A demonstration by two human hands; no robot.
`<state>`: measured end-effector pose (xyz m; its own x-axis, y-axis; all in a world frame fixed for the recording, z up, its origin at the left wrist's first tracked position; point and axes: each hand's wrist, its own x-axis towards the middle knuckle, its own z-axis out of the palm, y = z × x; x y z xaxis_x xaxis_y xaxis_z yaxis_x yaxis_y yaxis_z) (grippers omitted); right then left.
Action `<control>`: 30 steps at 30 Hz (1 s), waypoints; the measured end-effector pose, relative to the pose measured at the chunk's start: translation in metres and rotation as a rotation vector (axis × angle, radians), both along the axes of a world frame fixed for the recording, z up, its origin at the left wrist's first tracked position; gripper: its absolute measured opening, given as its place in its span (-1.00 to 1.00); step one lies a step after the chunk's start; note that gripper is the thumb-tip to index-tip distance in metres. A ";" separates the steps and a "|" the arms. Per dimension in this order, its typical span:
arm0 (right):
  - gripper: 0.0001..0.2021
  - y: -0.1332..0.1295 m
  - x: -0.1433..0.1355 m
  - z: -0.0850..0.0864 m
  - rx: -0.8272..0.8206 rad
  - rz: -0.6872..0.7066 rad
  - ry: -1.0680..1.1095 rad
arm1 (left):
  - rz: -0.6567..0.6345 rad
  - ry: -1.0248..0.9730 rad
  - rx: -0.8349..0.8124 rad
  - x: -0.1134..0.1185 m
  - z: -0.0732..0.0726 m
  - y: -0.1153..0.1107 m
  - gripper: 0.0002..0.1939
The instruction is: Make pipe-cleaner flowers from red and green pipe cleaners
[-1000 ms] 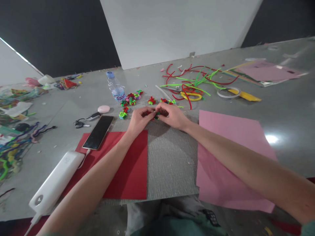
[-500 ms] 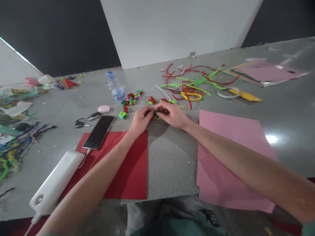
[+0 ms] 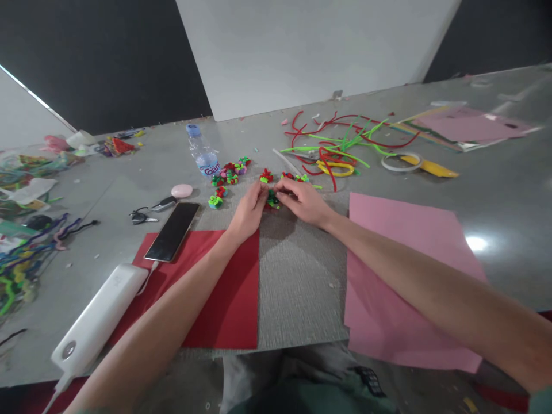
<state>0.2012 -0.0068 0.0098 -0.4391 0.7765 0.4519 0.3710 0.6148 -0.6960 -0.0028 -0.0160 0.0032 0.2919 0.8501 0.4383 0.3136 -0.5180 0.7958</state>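
Surface: a grey table (image 3: 495, 195) before a white board and a dark wall, with a grey mat (image 3: 297, 276) in the middle.
Left hand (image 3: 248, 210): fingers curled and nearly closed, pinching the small red and green piece (image 3: 272, 200) from its left side.
Right hand (image 3: 302, 201): also closed in a pinch on the same piece, which sits just above the far edge of the mat.
Progress: I judge about ten finished flowers (image 3: 230, 173) lie just behind the hands; this one looks half shaped, and many loose stems (image 3: 345, 144) are unused.
Around: red paper (image 3: 233, 299) to the left, pink paper (image 3: 401, 276) to the right, phone (image 3: 172, 231), power bank (image 3: 101, 316), bottle (image 3: 202, 150).
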 end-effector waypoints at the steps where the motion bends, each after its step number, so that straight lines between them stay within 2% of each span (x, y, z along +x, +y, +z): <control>1: -0.86 0.000 0.000 0.000 -0.008 -0.001 0.002 | 0.014 0.007 0.002 0.000 0.000 0.001 -0.80; 9: -0.83 -0.002 -0.001 0.003 -0.039 0.002 0.052 | 0.026 -0.014 0.020 -0.002 -0.003 0.003 -0.84; 17: -0.85 -0.006 -0.004 0.004 -0.062 0.000 0.125 | -0.071 -0.116 0.066 -0.001 -0.006 0.005 -0.79; 24: -0.80 -0.003 -0.010 -0.002 -0.244 0.073 0.323 | -0.050 -0.056 0.072 -0.002 -0.010 0.006 -0.77; 30: -0.83 -0.001 -0.010 0.001 -0.337 0.082 0.365 | -0.088 -0.112 0.051 -0.001 -0.010 0.010 -0.75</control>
